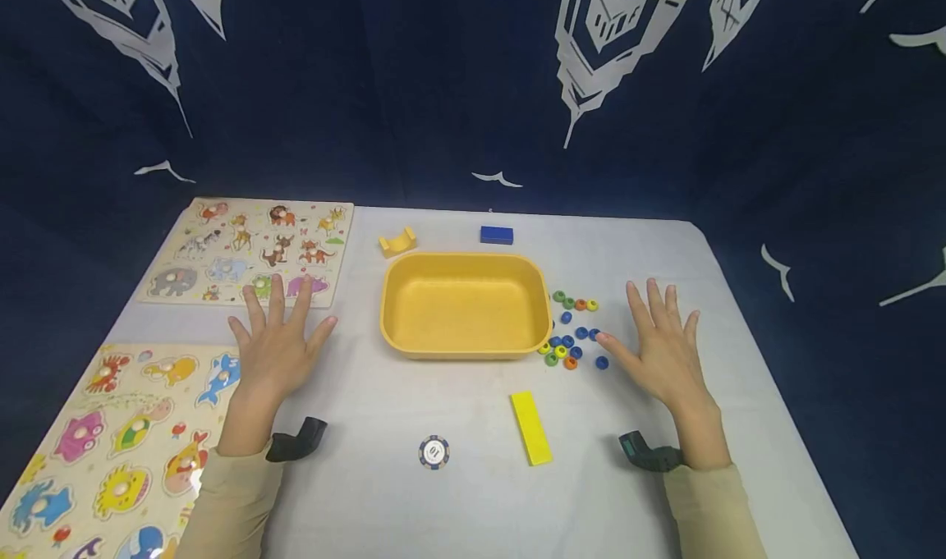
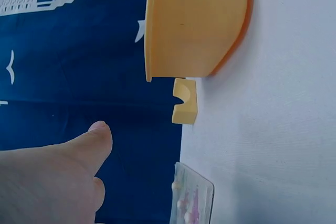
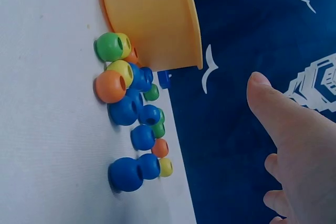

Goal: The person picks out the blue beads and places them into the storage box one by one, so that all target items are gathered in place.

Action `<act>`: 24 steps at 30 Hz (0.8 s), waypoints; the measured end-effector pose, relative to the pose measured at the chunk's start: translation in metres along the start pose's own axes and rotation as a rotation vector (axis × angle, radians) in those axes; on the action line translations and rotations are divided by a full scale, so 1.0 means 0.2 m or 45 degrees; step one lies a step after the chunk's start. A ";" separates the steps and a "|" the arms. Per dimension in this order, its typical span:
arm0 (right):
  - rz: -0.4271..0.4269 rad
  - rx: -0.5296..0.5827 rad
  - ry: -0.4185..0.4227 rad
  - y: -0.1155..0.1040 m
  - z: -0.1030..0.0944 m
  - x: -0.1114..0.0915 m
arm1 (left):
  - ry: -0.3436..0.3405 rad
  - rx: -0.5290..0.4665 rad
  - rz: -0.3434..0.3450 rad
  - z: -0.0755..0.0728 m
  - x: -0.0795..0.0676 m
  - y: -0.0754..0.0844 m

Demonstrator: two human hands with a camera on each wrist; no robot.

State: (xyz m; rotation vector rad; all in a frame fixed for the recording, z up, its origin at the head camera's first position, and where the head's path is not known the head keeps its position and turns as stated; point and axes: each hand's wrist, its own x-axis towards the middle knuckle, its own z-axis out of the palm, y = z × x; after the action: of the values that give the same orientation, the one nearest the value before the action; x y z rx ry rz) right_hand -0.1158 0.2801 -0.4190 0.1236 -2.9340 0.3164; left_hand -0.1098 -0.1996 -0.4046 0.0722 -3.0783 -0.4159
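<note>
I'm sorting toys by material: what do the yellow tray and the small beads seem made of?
The yellow tray looks like smooth plastic, softly shiny, given its even colour and rounded, moulded-looking rim. The small beads seem smooth and slightly glossy from their soft highlights: perhaps plastic or painted wood.

Tray [image 1: 466,306] looks like smooth plastic tbh, beads [image 3: 126,176] are pretty glossy, lower puzzle board [image 1: 158,452] catches glare, tablecloth [image 1: 355,493] and curtain [image 1: 369,91] seem matt fabric.

Animal-patterned cream boards [image 1: 247,251], multicoloured beads [image 1: 567,341], plain yellow tray [image 1: 467,304]
</note>
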 end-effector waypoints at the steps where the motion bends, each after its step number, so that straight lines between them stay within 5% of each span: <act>1: 0.001 0.002 0.000 0.00 0.00 0.00 | 0.001 -0.002 0.000 0.00 0.00 0.00; 9: -0.005 0.052 0.045 0.00 0.01 -0.02 | 0.056 -0.021 0.021 0.01 0.02 0.01; 12: 0.028 0.151 0.129 0.01 0.03 -0.05 | 0.139 -0.138 0.052 0.03 0.04 0.06; 14: 0.052 0.235 0.207 0.02 0.05 -0.08 | 0.217 -0.335 0.064 0.07 0.06 0.11; 17: 0.093 0.334 0.291 0.04 0.10 -0.12 | 0.279 -0.791 0.060 0.16 0.09 0.20; 20: 0.127 0.369 0.287 0.05 0.14 -0.15 | 0.222 -1.302 0.018 0.26 0.10 0.28; 24: 0.140 0.370 0.178 0.05 0.19 -0.16 | 0.132 -1.657 -0.020 0.37 0.10 0.33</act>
State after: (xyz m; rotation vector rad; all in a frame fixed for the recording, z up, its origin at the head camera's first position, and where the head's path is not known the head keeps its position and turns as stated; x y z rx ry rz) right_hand -0.0920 0.2831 -0.4646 -0.0199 -2.7442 0.7362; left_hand -0.1353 -0.1181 -0.4588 0.0647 -2.1151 -2.1160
